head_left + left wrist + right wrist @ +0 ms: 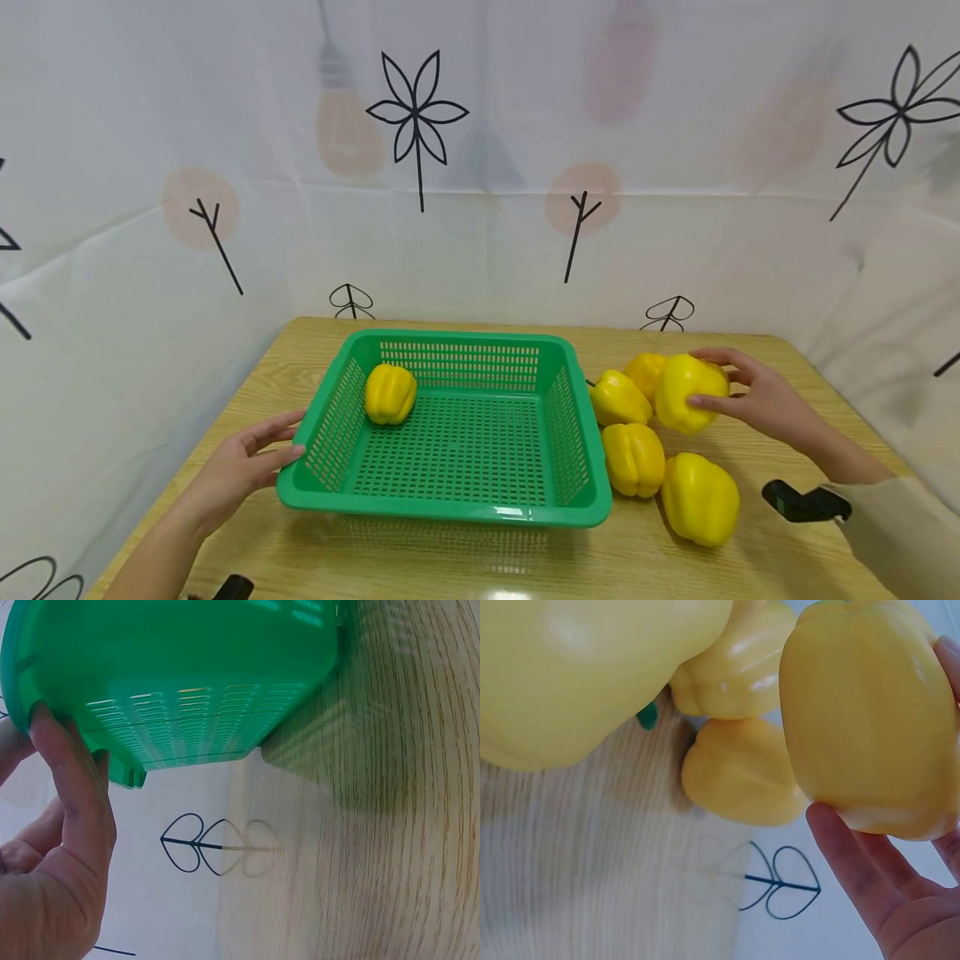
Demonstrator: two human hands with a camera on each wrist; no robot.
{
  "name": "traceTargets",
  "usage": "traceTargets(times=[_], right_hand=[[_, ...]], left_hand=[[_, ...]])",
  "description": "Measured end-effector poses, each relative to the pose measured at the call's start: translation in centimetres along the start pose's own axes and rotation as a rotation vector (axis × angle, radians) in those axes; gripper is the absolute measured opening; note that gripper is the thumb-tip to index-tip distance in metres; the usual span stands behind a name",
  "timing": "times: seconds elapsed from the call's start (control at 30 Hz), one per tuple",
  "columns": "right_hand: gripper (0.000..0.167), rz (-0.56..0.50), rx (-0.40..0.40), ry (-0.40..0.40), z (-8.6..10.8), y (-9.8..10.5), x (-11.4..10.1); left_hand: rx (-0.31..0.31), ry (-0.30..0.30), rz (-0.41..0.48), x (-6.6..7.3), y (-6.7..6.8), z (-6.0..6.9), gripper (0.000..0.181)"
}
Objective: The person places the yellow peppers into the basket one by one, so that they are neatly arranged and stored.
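The two hands are well apart, each one engaged with a different thing. The left hand (240,458) comes from the near left, with the forearm slanting up toward the far right, and it pinches the left rim of the green plastic basket (450,510): the thumb lies over the rim, while the fingers, slightly bent, reach the rim's outer side from below. The right hand (761,400) enters from the right, its forearm directed to the far left and a pale sleeve (892,533) covering the lower part. It grips the held yellow bell pepper (684,392) from the right side, with the thumb on the near face and the other fingers spread around the far side. This pepper appears lifted above the wooden table (360,575), to the right of the basket. Around it, on the table, are four more: the farthest pepper (643,368) just behind it, the stemmed pepper (618,398) to its left with the stem toward the basket, the ribbed pepper (633,460) nearer, just beside the basket, and the nearest pepper (699,500) at the near right. Inside the basket, the single pepper (390,394) rests at the far left corner.
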State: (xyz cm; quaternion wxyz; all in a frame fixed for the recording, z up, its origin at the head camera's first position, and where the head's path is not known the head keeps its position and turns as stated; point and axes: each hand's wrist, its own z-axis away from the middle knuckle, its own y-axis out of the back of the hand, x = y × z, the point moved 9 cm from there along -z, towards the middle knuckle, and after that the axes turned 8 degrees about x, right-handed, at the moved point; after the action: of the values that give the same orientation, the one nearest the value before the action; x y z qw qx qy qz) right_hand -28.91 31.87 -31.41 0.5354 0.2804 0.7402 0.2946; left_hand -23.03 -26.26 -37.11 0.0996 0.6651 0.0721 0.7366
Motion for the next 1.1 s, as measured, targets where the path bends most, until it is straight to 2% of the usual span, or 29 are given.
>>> traceTargets(times=[0.33, 0.7, 1.1], right_hand=[[0.06, -0.032, 0.003, 0.037, -0.5, -0.6, -2.3], [0.056, -0.047, 0.023, 0.128, -1.5, -1.7, -5.0], [0.056, -0.097, -0.011, 0.145, -2.3, -2.8, -6.8]], left_hand=[[-0.003, 0.004, 0.001, 0.1, 0.0, 0.0, 0.066], [-0.003, -0.009, 0.008, 0.0, 0.0, 0.0, 0.064], [-0.003, -0.004, 0.002, -0.1, 0.0, -0.1, 0.065]])
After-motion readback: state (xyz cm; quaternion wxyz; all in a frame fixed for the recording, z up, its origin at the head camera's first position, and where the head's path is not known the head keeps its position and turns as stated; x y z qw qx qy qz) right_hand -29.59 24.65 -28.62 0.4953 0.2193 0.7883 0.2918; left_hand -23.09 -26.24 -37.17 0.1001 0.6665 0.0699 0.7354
